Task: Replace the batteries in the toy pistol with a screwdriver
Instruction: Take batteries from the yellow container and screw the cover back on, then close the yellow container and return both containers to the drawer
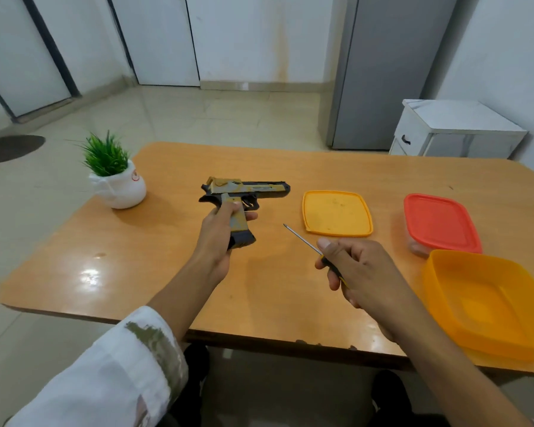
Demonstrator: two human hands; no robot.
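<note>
The left hand grips the toy pistol by its handle over the middle of the table, barrel pointing right. The right hand clasps one screwdriver, tip aimed toward the pistol with a gap between them. Bare tabletop lies around both hands. To the right sit one loose orange lid, one red-lidded box and one open orange box at the near edge. One potted plant stands at the left edge.
</note>
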